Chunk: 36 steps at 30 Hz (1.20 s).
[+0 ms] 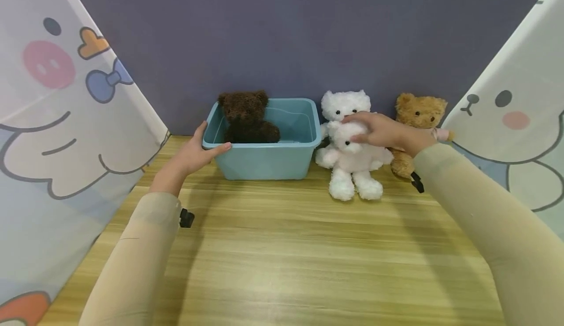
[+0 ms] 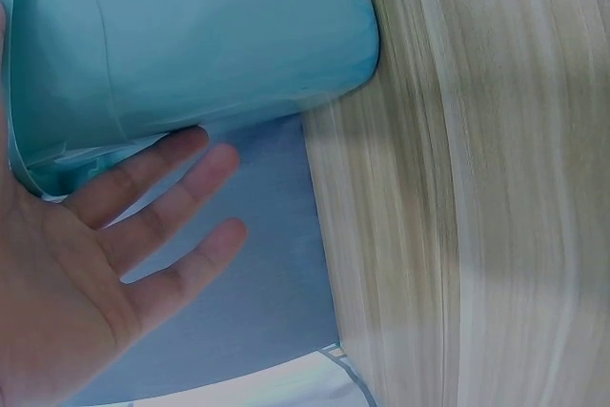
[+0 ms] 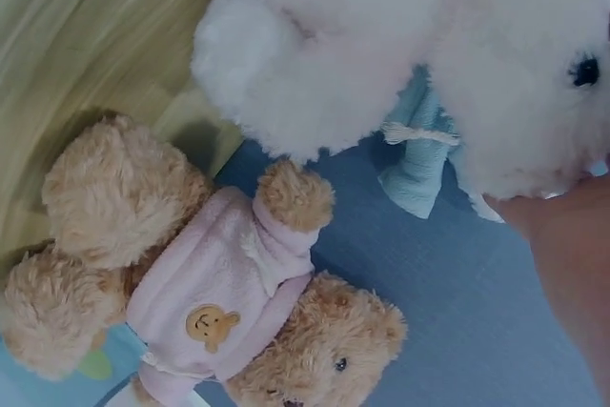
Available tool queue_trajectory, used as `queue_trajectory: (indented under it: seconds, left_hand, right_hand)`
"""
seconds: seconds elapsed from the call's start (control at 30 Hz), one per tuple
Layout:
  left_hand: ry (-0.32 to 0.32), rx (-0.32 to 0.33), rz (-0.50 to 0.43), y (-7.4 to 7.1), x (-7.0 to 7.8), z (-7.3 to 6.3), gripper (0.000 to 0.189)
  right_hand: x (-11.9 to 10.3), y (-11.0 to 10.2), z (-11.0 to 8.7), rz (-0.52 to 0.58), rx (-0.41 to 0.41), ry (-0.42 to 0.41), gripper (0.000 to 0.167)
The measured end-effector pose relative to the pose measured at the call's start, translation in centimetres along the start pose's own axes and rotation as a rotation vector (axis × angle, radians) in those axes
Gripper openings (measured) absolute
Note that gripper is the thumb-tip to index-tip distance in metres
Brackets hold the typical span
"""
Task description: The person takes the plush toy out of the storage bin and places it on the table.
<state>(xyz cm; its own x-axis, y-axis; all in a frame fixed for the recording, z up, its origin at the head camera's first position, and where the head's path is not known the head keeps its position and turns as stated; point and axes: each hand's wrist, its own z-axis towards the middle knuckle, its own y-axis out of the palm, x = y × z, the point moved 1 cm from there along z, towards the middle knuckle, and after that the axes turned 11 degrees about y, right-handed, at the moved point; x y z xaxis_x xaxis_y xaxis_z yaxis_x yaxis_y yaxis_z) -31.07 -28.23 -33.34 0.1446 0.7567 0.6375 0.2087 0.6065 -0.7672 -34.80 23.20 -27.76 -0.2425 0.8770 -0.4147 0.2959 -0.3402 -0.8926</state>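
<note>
A light-blue plastic bin [image 1: 269,162] stands against the back wall with a dark brown teddy bear [image 1: 246,115] sitting in its left part. My left hand [image 1: 191,154] rests at the bin's front left corner, thumb along the front rim; its fingers [image 2: 167,197] look straight and spread beside the outer wall. To the right of the bin sits a white teddy bear [image 1: 350,164], in front of a second white bear [image 1: 339,103]. My right hand [image 1: 379,130] holds the front bear's head, thumb before the face; the other fingertips are partly hidden behind it.
A tan teddy bear [image 3: 348,340] in a pink top [image 3: 224,283] leans at the back right, partly behind my right hand. The wood-grain table [image 1: 299,247] extends toward me. Printed cartoon cloths [image 1: 66,120] hang at both sides, and a dark wall [image 1: 282,32] closes the back.
</note>
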Motion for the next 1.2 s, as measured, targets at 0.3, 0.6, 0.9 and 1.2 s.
queue_trajectory:
  seconds: [0.3,0.6,0.9,1.2]
  left_hand:
    - [0.003,0.002,-0.009,0.2,0.0,-0.1,0.126]
    - [0.004,0.005,-0.002,0.4,-0.1,-0.2,0.127]
    - [0.01,0.014,0.018,0.2,0.0,-0.1,0.127]
    - [-0.004,0.004,0.04,0.0,0.2,-0.2,0.128]
  right_hand:
    - [-0.9,-0.6,0.2,-0.105,-0.026,0.036,0.062]
    - [-1.8,-1.7,0.1,-0.199,-0.02,0.019,0.064]
    - [-4.3,-4.6,0.0,-0.126,0.025,0.01,0.075]
    - [-6.9,-5.2,1.2,-0.094,0.011,-0.022,0.08]
